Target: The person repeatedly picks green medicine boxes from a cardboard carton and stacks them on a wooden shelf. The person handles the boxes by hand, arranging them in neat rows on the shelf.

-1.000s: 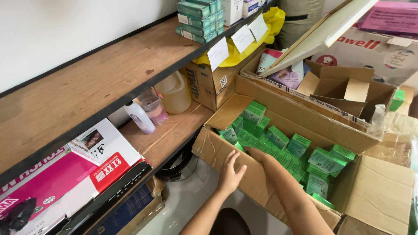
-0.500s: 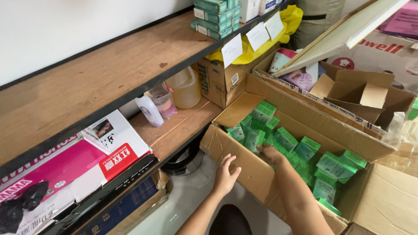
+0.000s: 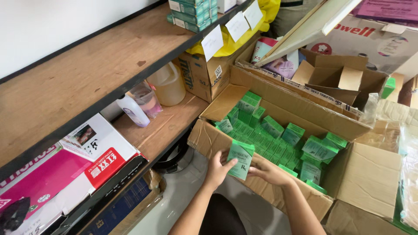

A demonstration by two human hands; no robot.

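A small green carton [image 3: 241,159] stands upright at the near edge of a large open cardboard box [image 3: 209,139]. My left hand [image 3: 219,168] grips its left side and my right hand [image 3: 267,170] holds its right side. Inside the big box lie several more green cartons [image 3: 278,135], loosely heaped. A stack of similar green cartons [image 3: 189,9] rests on the upper wooden shelf [image 3: 87,69] at the back.
The lower shelf carries a white spray bottle [image 3: 133,111], a clear jug [image 3: 167,85], a brown box [image 3: 204,74] and a pink and white box [image 3: 56,174]. Paper labels [image 3: 237,25] hang off the upper shelf edge. More open cardboard boxes [image 3: 335,76] crowd the right side.
My left hand left the box's outer wall and my right hand came out of the heap. Both now hold one green carton at the box's near edge.
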